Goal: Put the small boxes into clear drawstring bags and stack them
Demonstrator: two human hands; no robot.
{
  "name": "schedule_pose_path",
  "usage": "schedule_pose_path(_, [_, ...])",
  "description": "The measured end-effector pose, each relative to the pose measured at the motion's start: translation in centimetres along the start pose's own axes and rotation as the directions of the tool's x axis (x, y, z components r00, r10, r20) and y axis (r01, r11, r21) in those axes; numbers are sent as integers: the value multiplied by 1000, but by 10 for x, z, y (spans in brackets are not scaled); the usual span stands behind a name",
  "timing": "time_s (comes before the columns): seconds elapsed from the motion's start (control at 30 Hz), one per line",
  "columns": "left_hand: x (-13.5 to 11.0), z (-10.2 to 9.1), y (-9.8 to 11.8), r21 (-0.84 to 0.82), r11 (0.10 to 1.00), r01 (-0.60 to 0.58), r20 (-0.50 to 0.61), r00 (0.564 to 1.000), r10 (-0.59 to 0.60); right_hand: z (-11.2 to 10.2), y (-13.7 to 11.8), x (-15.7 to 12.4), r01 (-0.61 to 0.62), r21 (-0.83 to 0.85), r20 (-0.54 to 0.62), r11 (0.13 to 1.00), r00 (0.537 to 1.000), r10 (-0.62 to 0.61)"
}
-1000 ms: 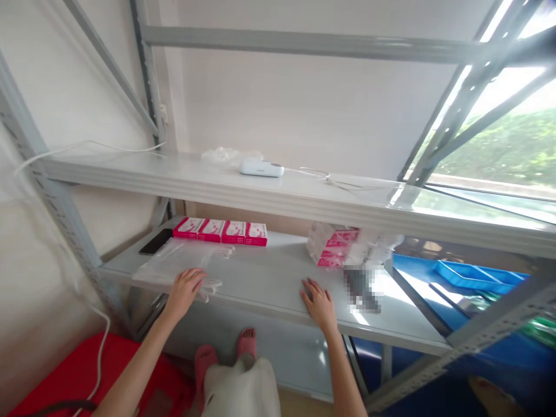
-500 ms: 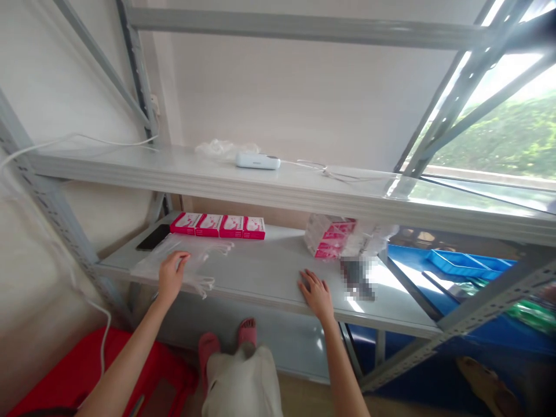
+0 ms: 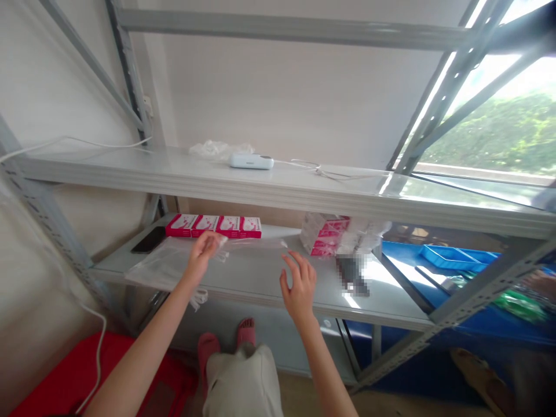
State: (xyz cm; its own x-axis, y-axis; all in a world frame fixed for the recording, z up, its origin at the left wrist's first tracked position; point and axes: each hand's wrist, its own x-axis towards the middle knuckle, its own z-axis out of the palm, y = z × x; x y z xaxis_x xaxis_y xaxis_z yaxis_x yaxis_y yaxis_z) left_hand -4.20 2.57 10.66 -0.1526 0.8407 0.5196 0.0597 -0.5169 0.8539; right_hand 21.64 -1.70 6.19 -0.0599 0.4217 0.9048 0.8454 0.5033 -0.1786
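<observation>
My left hand (image 3: pixel 205 250) is over the lower shelf, its fingertips pinching a clear plastic bag (image 3: pixel 254 243). The bag stretches to the right, towards my right hand. With fingers apart and slightly curled, my right hand (image 3: pixel 299 282) hovers just short of the bag's far end and holds nothing. Under my left forearm lie more flat clear plastic bags (image 3: pixel 158 263), with bunched white handles (image 3: pixel 198 299) over the shelf's front edge. Behind them stands a row of pink and white boxes (image 3: pixel 214 226).
A black phone (image 3: pixel 149 240) lies left of the boxes. To the right are plastic-wrapped pink boxes (image 3: pixel 328 234) and a blurred-out dark object (image 3: pixel 351 275). The upper shelf (image 3: pixel 304 194) overhangs, carrying a white device (image 3: pixel 251 161). A blue tray (image 3: pixel 456 258) sits beyond the right post.
My left hand has moved right, drawing a clear bag out from the flat ones. My right hand has lifted off the shelf and shifted left, fingers spread.
</observation>
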Motion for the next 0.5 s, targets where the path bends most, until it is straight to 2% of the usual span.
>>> schedule_pose_path(0.03, [-7,11,2,-10,1000,28,132,991,-27,-4,-14,10,64,-22,22,998,998,-64])
schedule_pose_path(0.1, [-20,28,5,-17,998,60,357,933,-50,-7,-29,24,171,-90,118,981,980,-160])
schedule_pose_path(0.17, [-33,39,4,-23,998,59,490,871,-41,-4,-29,29,239,-167,247,957,949,-194])
schedule_pose_path(0.23, [-41,43,-1,-31,998,53,559,829,-27,2,-17,27,263,-231,389,937,907,-159])
schedule_pose_path(0.3, [-44,41,-10,-21,998,64,573,819,-40,4,-2,21,250,-278,532,927,844,-68])
schedule_pose_path(0.4, [-44,33,-26,30,997,70,522,850,-76,2,12,12,227,-320,664,920,746,47])
schedule_pose_path(0.47, [-49,30,-35,76,997,5,403,915,-36,-1,15,8,222,-345,675,912,734,77])
schedule_pose_path(0.5, [-55,31,-37,106,992,-68,276,960,37,-2,14,6,220,-359,671,907,736,87])
